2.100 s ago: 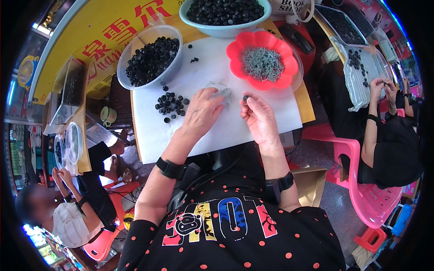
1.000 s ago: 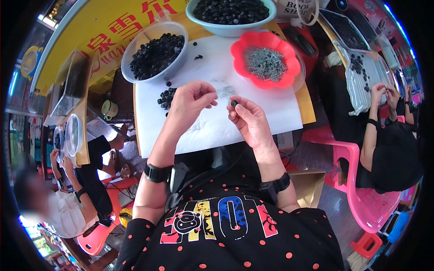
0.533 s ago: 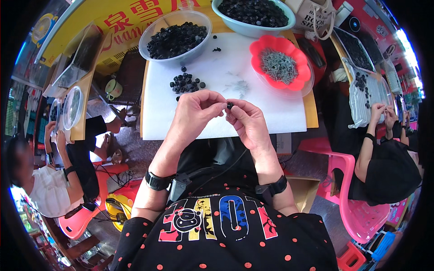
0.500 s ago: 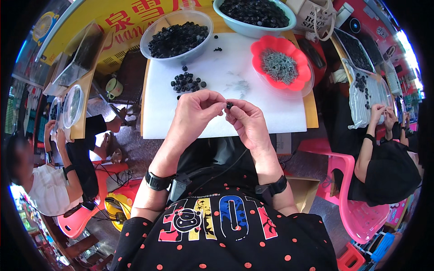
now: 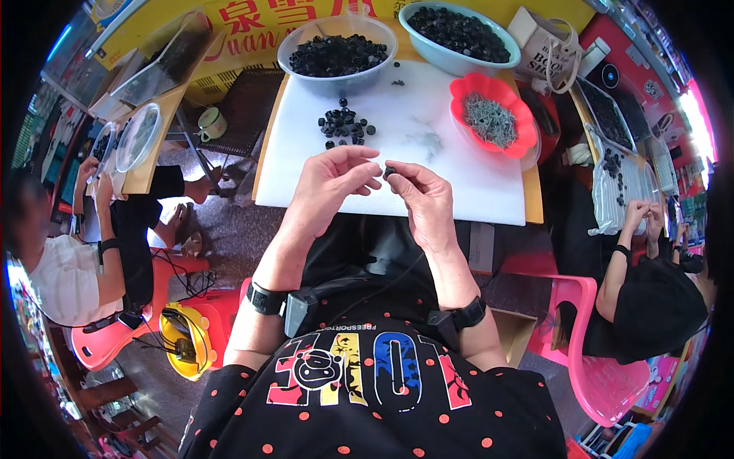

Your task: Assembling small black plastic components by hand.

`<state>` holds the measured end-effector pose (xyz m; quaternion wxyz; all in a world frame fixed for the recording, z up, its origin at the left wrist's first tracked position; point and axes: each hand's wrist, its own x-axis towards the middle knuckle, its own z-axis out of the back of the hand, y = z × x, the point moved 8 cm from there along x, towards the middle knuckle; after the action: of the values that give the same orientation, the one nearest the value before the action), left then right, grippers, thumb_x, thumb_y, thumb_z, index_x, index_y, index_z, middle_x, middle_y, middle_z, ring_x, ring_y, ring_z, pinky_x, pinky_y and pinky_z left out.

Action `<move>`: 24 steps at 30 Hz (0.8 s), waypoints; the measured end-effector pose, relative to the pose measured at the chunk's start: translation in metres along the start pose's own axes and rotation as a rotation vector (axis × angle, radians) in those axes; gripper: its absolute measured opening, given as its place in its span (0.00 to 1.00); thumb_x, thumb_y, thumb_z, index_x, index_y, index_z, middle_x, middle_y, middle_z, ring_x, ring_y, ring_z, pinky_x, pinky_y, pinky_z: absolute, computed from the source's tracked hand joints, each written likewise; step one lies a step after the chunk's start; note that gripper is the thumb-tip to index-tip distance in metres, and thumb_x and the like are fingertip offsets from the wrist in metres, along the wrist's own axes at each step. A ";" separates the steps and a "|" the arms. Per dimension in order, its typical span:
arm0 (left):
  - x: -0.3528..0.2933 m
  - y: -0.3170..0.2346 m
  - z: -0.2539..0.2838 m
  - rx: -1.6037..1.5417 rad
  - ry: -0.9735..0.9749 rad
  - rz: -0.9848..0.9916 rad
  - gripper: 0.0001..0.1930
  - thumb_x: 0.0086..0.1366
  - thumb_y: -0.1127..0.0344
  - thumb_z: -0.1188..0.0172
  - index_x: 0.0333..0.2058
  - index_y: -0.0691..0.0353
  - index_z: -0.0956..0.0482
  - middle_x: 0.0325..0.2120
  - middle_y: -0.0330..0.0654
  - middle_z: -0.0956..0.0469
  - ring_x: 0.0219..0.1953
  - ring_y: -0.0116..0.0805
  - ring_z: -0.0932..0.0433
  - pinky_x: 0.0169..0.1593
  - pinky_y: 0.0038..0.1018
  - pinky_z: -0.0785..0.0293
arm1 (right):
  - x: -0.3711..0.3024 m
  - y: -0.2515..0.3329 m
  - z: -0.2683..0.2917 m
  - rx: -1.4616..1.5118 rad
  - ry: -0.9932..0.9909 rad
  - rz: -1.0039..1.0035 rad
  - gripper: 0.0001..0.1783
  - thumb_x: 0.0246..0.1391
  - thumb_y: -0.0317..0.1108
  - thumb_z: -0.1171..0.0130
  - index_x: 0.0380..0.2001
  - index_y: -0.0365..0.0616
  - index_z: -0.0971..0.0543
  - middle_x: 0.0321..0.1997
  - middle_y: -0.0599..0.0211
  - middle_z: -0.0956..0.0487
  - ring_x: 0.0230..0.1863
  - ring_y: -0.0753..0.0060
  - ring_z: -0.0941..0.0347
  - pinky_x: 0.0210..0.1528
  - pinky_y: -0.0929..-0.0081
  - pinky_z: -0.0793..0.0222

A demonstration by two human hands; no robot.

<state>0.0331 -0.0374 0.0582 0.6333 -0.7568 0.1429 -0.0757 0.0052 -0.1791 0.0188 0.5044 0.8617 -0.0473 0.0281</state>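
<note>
My right hand (image 5: 424, 197) pinches a small black cap (image 5: 389, 171) between thumb and fingertips, lifted over the near edge of the white board (image 5: 474, 180). My left hand (image 5: 330, 182) is raised close beside it, fingertips bent toward the cap; whether it holds anything is too small to tell. A loose pile of black caps (image 5: 343, 126) lies on the board beyond my hands. A few thin metal bits (image 5: 428, 141) lie near the board's middle.
At the far edge stand a clear bowl (image 5: 337, 55) and a pale blue bowl (image 5: 459, 30), both full of black caps, and a red dish (image 5: 493, 116) of small metal pieces. Other people sit left (image 5: 69, 252) and right (image 5: 650, 291). Pink chair (image 5: 581, 359).
My hands rose off the board from the cap pile and came together nearer my body, the right one carrying a cap. The view shifted so the table sits farther away.
</note>
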 end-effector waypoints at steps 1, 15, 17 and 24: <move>-0.003 0.001 0.004 -0.002 -0.004 -0.009 0.09 0.63 0.67 0.40 0.34 0.69 0.19 0.26 0.39 0.20 0.31 0.25 0.21 0.35 0.19 0.26 | -0.001 -0.001 -0.002 -0.004 0.009 0.003 0.13 0.52 0.23 0.37 0.43 0.36 0.20 0.38 0.65 0.19 0.40 0.82 0.26 0.47 0.84 0.31; -0.008 0.035 0.019 -0.021 0.022 0.097 0.08 0.61 0.68 0.38 0.34 0.69 0.20 0.26 0.39 0.20 0.28 0.25 0.22 0.34 0.18 0.26 | -0.005 -0.012 -0.007 -0.276 0.029 -0.030 0.12 0.53 0.25 0.37 0.41 0.36 0.19 0.37 0.69 0.19 0.37 0.84 0.26 0.42 0.86 0.29; -0.006 0.042 0.021 -0.033 0.025 0.110 0.09 0.61 0.68 0.38 0.34 0.70 0.20 0.26 0.39 0.21 0.29 0.25 0.22 0.34 0.19 0.26 | -0.004 -0.017 -0.005 -0.311 0.022 -0.034 0.12 0.53 0.26 0.37 0.41 0.36 0.19 0.36 0.69 0.19 0.37 0.84 0.25 0.41 0.86 0.29; 0.003 0.054 0.029 -0.007 -0.024 0.123 0.09 0.61 0.69 0.38 0.36 0.70 0.20 0.27 0.40 0.20 0.29 0.24 0.22 0.34 0.19 0.26 | 0.001 -0.027 0.000 -0.345 -0.026 -0.056 0.12 0.53 0.27 0.37 0.42 0.36 0.19 0.37 0.69 0.19 0.37 0.84 0.26 0.42 0.85 0.31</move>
<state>0.0382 -0.0192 -0.0001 0.6357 -0.7497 0.1821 -0.0271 0.0087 -0.1664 -0.0043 0.6446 0.7637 -0.0339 -0.0057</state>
